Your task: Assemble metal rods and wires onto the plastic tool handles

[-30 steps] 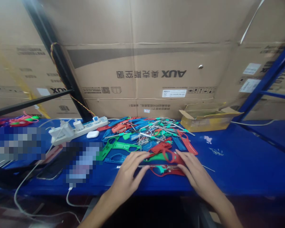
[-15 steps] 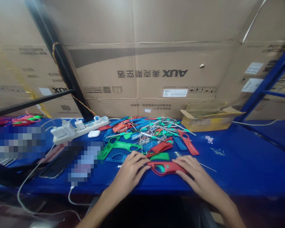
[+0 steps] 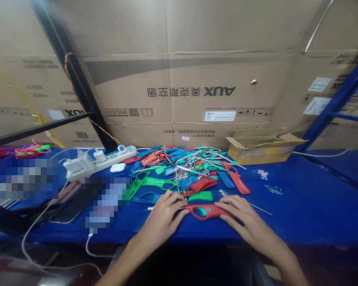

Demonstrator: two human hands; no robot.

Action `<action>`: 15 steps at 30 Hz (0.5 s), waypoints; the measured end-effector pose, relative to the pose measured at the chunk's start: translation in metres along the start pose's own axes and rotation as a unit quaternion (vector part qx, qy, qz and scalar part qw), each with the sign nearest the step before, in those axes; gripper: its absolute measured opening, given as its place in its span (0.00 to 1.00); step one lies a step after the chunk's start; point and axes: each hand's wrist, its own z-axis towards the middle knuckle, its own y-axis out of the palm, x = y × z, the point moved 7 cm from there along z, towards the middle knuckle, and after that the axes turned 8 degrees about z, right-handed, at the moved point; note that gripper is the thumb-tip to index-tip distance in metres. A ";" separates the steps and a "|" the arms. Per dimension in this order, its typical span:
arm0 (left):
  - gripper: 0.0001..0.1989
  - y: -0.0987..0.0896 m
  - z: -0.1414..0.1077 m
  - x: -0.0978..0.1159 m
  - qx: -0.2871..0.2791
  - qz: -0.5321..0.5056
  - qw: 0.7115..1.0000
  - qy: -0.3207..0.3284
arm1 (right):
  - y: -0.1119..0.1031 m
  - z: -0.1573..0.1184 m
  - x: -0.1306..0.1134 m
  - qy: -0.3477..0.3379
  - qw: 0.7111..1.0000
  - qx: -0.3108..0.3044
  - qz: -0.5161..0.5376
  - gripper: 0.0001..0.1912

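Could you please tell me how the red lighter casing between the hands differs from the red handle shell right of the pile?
The red lighter casing lies crosswise, held by left hand and right hand; the red handle shell slants, untouched. The casing's loop holds a green trigger; the shell's loop shows none. Both are red, with a loop.

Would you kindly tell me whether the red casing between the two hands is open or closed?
Apparently closed: the red casing shows its outer face, which covers the inside. Whether its seam fully meets, I cannot tell.
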 end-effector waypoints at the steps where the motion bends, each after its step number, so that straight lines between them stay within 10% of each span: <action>1: 0.10 0.000 0.000 0.000 0.000 0.001 1.000 0.000 | 0.000 0.000 0.000 0.001 1.000 -0.002 0.001 0.16; 15: 0.09 -0.001 0.001 0.001 0.002 -0.006 1.000 -0.007 | 0.000 0.001 0.000 -0.015 1.000 0.017 -0.008 0.16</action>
